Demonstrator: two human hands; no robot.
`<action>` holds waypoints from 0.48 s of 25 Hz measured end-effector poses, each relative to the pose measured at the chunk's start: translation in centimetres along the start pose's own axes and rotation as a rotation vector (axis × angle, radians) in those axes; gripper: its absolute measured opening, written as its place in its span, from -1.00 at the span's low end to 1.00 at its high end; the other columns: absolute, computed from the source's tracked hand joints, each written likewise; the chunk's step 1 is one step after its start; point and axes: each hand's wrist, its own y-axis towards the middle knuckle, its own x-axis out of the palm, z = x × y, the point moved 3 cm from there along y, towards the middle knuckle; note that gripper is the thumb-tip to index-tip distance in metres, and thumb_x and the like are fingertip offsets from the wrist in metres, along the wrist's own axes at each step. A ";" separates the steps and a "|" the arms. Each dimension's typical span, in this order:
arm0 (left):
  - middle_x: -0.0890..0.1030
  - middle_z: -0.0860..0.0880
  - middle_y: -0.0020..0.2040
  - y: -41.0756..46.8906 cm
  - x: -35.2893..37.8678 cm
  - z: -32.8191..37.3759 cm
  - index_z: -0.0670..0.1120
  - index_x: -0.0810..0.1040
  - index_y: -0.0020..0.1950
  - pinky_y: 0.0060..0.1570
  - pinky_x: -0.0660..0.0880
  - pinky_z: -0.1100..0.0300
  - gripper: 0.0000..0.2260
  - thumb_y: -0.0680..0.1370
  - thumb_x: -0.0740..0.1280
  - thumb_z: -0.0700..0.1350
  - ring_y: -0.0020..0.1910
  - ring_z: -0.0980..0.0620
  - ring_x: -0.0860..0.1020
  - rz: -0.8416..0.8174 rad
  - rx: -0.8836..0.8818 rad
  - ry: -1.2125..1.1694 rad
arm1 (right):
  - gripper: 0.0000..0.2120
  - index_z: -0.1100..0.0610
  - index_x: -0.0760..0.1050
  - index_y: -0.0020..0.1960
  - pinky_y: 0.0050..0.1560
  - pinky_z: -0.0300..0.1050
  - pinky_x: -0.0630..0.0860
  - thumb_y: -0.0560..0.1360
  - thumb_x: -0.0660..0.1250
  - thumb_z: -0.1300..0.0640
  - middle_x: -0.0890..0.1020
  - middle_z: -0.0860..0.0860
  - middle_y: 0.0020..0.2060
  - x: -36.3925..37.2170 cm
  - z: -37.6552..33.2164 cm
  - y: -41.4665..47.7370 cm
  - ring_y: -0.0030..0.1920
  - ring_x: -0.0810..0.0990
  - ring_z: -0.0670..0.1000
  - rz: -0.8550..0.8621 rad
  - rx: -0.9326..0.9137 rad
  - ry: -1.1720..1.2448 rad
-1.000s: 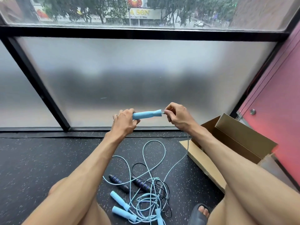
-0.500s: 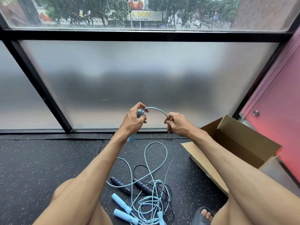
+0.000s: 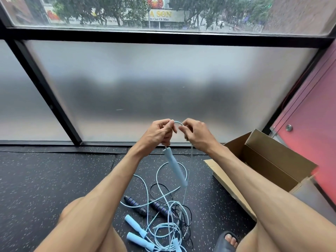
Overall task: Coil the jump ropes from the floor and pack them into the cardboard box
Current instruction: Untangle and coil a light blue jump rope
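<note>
I start with the light-blue jump rope [image 3: 177, 122]. It is raised off the floor, to the left of the cardboard box [image 3: 272, 160] and above its rim. One second ago its handle [image 3: 175, 165] lay level between both hands. The handle now hangs downward below the left hand [image 3: 160, 132], and a short arc of cord bridges the two hands.

The left hand is curled round the cord just above the handle. The right hand [image 3: 197, 135], on the side nearer the box, pinches the cord at the other end of the arc. The hands have closed in and sit just beside each other, not touching. From the right hand the cord drops straight to the floor.

I judge this to be the first loop of the coil. The handle is released as the free end, and the cord can be gathered turn by turn.

The remaining ropes [image 3: 169, 226] lie tangled on the floor left of the box and nearer the person. They include two dark handles [image 3: 133, 203] and further blue handles [image 3: 135, 225]. The visible part of the box interior holds no rope, so I judge that packing has not begun. The box stands open, flaps out.
</note>
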 end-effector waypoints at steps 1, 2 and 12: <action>0.14 0.01 -0.42 0.0 0.1 -0.1 -0.21 0.45 -0.10 -0.45 0.11 0.25 -0.71 0.70 0.12 -0.07 -0.43 0.07 0.08 -0.003 -0.008 -0.024 | -0.82 0.07 0.55 -0.17 -0.25 -0.13 0.43 0.61 0.29 0.13 0.67 0.07 -0.32 0.7 0.5 -0.1 -0.33 0.56 -0.01 -0.116 0.073 0.011; 0.15 0.02 -0.43 0.0 0.1 -0.1 -0.20 0.45 -0.10 -0.46 0.06 0.26 -0.72 0.70 0.13 -0.06 -0.44 0.08 0.07 0.000 -0.018 -0.036 | -0.81 0.09 0.57 -0.15 -0.18 -0.12 0.48 0.61 0.27 0.16 0.70 0.11 -0.24 1.5 1.1 -0.4 -0.25 0.61 0.02 -0.250 0.144 0.010; 0.19 0.06 -0.50 0.0 -2.6 -0.6 -0.12 0.47 -0.22 -0.50 0.07 0.33 -0.66 0.68 0.19 0.01 -0.53 0.10 0.11 0.195 -0.147 0.025 | -0.83 0.21 0.52 -0.11 -0.38 -0.06 0.49 0.61 0.29 0.15 0.56 0.02 -0.43 -2.2 0.9 -0.2 -0.47 0.50 -0.02 0.352 0.109 0.058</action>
